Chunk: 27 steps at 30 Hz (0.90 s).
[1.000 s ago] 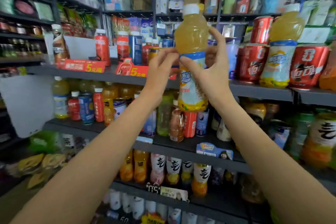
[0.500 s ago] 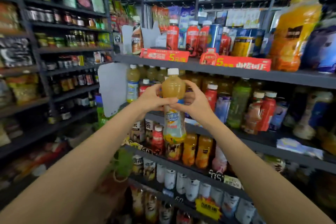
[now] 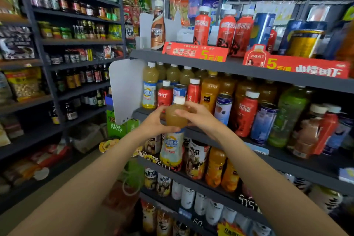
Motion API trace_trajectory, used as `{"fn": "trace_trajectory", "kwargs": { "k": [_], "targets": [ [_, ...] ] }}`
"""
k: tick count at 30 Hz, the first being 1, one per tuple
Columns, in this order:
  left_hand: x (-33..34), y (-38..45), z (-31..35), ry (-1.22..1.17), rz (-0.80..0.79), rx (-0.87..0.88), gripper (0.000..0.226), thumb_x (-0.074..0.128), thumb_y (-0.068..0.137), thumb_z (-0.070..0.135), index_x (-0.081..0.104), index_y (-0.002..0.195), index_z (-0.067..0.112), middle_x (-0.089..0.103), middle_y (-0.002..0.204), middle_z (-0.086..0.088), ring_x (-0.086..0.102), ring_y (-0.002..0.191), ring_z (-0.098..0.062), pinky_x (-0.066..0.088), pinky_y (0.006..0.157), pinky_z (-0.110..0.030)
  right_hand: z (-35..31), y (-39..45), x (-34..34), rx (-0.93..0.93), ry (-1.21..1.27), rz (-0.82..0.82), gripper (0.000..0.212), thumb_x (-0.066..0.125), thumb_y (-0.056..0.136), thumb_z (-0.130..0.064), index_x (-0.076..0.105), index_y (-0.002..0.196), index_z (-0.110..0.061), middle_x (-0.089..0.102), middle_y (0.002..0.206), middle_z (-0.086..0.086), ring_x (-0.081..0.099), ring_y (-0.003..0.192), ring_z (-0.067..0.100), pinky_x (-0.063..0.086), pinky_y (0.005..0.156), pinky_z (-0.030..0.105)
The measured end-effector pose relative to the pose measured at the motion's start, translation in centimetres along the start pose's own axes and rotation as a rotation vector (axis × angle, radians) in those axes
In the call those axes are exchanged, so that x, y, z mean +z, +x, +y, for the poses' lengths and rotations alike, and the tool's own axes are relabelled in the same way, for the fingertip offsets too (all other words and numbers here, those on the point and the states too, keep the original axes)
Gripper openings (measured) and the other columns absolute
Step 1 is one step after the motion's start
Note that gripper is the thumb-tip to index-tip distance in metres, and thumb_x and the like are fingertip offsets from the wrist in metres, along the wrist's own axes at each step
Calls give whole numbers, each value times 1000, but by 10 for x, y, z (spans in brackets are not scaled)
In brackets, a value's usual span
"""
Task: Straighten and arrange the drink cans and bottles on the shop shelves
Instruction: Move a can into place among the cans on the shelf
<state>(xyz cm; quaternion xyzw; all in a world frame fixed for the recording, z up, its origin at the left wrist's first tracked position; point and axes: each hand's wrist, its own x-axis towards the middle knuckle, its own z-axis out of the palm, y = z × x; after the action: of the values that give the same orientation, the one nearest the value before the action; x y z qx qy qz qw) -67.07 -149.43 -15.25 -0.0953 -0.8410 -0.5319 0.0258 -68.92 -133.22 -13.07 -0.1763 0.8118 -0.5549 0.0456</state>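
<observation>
We have lowered the bottle from the top shelf level to the front of the second shelf. Left hand and right hand both clamp its upper body (cap up, upright). Placement beside the matching bottles appears next. Its free slot is hidden.

head view faces drink shelves closely.
</observation>
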Motion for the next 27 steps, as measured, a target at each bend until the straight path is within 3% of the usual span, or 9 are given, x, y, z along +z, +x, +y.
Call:
{"fn": "trace_trajectory", "kwargs": {
  "k": [4,6,9,13,17,19,21,23,27],
  "targets": [
    [-26,13,-9,-91,123,-35,71,77,71,13,37,130,15,54,123,-7,55,111,-23,49,83,-30,-3,39,18,-88,20,59,37,49,95,-34,55,126,-15,57,127,5,54,117,21,47,98,36],
    [-42,23,-14,-68,210,-47,72,77,72,12,36,131,11,53,125,-11,54,112,-25,50,86,-35,-2,66,22,-217,-394,211,34,44,98,-24,54,127,-9,59,126,10,53,117,25,41,97,32],
    [-67,45,-18,-4,335,-3,76,80,69,14,36,132,8,53,126,-12,54,114,-26,47,95,-42,-7,118,24,-337,-1011,276,42,41,95,-8,43,136,-6,49,135,16,41,126,32,32,102,37],
    [-100,74,-28,86,357,25,78,83,66,24,39,128,10,55,124,-9,55,113,-24,47,94,-45,-18,180,39,-158,-1296,265,51,38,95,-12,27,144,-19,36,144,18,31,133,35,14,113,44],
    [-121,101,-37,116,322,42,75,84,64,26,41,124,10,57,124,-7,55,113,-24,47,94,-44,-21,210,55,30,-1351,172,41,41,95,-18,40,136,-19,41,139,17,32,133,33,4,114,49],
    [-127,113,-41,102,304,51,75,84,63,26,41,123,12,57,124,-6,55,113,-24,47,95,-44,-22,212,58,36,-1343,191,38,48,93,-19,47,130,-16,42,136,18,38,128,36,21,110,44],
    [-130,122,-43,83,279,60,77,85,62,27,42,124,14,57,124,-5,55,113,-23,46,95,-44,-25,212,57,-9,-1212,215,33,54,89,-15,55,121,-12,51,126,18,49,116,36,39,92,36],
    [-132,129,-42,77,280,50,76,85,62,27,42,124,14,57,123,-6,55,112,-24,46,95,-44,-33,208,56,-20,-997,234,29,62,82,-13,61,110,-8,61,112,16,57,105,33,45,80,31],
    [-137,137,-38,108,270,17,76,84,63,28,42,124,12,56,125,-8,54,114,-27,46,95,-45,-44,189,57,-28,-858,288,32,69,78,-16,61,105,-3,63,108,16,59,102,31,49,82,34]
  ]
}}
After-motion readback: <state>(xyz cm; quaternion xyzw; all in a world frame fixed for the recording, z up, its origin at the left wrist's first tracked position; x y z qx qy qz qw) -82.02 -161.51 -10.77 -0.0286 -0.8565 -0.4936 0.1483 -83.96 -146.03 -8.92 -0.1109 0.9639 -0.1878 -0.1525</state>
